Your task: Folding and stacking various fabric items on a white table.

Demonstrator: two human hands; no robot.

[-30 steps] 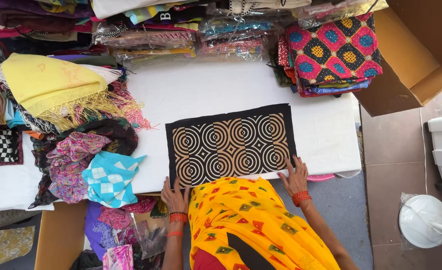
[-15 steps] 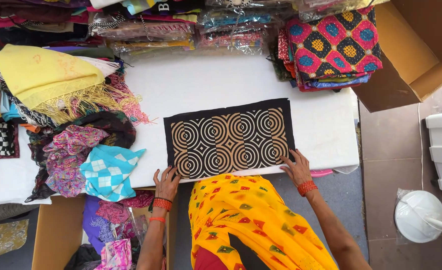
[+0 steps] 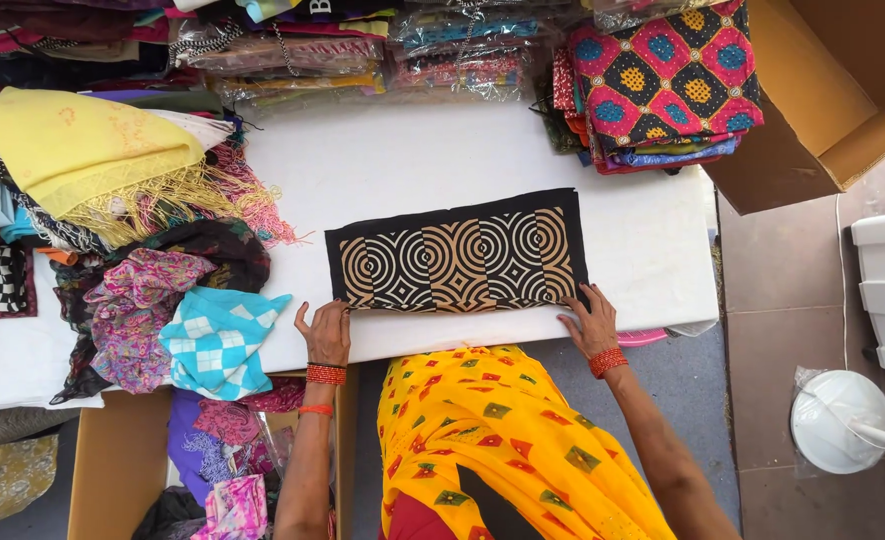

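Item: black cloth [image 3: 459, 252] printed with tan concentric circles, folded to a long narrow band, lying flat on the white bench [image 3: 412, 150] near its near edge.

Left hand [image 3: 326, 332]: fingers spread flat, pressing the cloth's near left corner; nothing gripped.

Right hand [image 3: 590, 320]: fingers likewise splayed, resting on the near right corner.

Step in hand, as judged: smoothing a fold along the near edge (both palms down, not pinching). A further fold would call for lifting one short end across the other, edges kept square.

Surroundings: yellow fringed shawl [image 3: 82, 150] far left; stacked patterned fabrics [image 3: 662, 80] far right; cardboard box [image 3: 832, 90] beyond them.
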